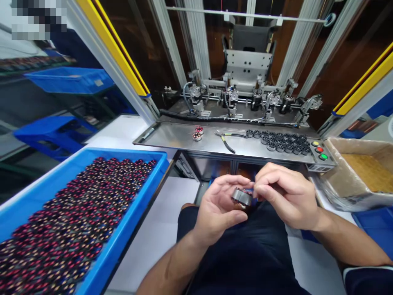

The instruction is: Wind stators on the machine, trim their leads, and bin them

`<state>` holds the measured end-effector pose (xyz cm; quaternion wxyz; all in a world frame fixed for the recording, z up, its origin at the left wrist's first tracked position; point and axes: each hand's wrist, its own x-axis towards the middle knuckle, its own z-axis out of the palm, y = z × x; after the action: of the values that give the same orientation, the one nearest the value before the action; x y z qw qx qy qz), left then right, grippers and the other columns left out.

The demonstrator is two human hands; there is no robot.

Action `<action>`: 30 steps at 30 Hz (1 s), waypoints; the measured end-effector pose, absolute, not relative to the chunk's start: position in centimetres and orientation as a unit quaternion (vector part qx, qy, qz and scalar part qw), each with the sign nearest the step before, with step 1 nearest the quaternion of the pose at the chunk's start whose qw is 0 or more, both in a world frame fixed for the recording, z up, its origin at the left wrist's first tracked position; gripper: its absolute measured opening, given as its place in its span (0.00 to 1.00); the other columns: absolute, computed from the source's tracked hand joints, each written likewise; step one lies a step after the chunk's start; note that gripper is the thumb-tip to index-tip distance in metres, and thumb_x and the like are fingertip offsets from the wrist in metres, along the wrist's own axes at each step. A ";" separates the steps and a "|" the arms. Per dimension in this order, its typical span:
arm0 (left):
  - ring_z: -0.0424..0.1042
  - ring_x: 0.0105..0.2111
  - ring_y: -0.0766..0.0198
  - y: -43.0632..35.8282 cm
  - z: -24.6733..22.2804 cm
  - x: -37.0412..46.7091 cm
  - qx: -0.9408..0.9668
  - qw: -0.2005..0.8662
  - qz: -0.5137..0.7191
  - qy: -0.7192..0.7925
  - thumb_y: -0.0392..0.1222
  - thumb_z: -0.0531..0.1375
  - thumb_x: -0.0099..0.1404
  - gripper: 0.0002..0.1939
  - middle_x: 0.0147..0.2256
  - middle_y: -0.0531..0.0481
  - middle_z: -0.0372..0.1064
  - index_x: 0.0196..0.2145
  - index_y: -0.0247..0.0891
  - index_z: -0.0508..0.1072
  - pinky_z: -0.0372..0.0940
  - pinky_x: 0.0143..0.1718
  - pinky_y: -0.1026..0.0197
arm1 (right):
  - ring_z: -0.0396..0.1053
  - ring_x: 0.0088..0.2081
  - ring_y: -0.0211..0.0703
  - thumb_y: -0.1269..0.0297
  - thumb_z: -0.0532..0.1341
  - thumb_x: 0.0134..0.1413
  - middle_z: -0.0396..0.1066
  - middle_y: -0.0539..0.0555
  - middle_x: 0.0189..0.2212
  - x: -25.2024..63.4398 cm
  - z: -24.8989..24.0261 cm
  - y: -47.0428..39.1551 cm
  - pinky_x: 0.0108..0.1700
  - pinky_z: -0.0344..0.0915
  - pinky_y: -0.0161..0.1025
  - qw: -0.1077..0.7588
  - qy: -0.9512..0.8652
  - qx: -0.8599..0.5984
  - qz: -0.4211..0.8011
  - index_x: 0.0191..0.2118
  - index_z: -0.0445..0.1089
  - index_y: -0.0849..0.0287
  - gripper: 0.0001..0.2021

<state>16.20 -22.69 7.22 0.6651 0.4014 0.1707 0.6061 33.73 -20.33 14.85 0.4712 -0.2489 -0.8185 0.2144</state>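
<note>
My left hand [219, 205] holds a round grey metal part [241, 197] with copper and red windings showing at its rim, over my lap. Close at its right side is my right hand [284, 194], thumb and fingertips pinched together; whatever lies between them is too small to make out. Two wound parts [197, 135] sit on the steel ledge [172, 137] beyond the hands. Pliers [227, 141] with yellow and black handles rest to their right. Several dark round parts [284, 141] stand grouped on the ledge's right half.
A blue bin [164, 164] full of wound parts stands at the left. Behind the ledge is a machine [248, 61] with several fixtures. Coloured buttons [319, 150] sit at the ledge's right end, beside a cardboard box [346, 176]. Yellow-edged posts [116, 49] flank the machine.
</note>
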 end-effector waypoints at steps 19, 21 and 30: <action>0.81 0.42 0.61 -20.7 6.4 15.3 0.451 0.601 0.633 0.188 0.37 0.74 0.57 0.14 0.48 0.49 0.75 0.41 0.47 0.82 0.75 0.48 0.57 | 0.65 0.22 0.33 0.58 0.68 0.60 0.68 0.48 0.21 30.9 9.6 -23.6 0.26 0.65 0.30 0.509 -0.501 -0.309 0.628 0.26 0.71 0.61 0.15; 0.81 0.42 0.60 -20.6 6.3 15.3 0.461 0.595 0.634 0.175 0.38 0.74 0.57 0.14 0.48 0.49 0.75 0.41 0.47 0.82 0.76 0.47 0.56 | 0.65 0.22 0.32 0.56 0.69 0.58 0.68 0.47 0.20 30.5 8.7 -23.6 0.26 0.64 0.30 0.492 -0.463 -0.304 0.672 0.26 0.70 0.62 0.17; 0.81 0.46 0.55 -20.4 6.1 14.5 0.514 0.562 0.629 0.153 0.38 0.73 0.58 0.15 0.48 0.46 0.77 0.43 0.47 0.81 0.77 0.47 0.54 | 0.72 0.27 0.39 0.45 0.69 0.55 0.74 0.53 0.27 31.3 8.2 -23.0 0.29 0.71 0.35 0.462 -0.340 -0.236 0.784 0.34 0.79 0.62 0.20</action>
<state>14.53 -20.37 6.11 0.5622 0.5142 0.1526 0.6295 31.28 -22.98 8.23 0.4622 -0.2360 -0.3399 0.7843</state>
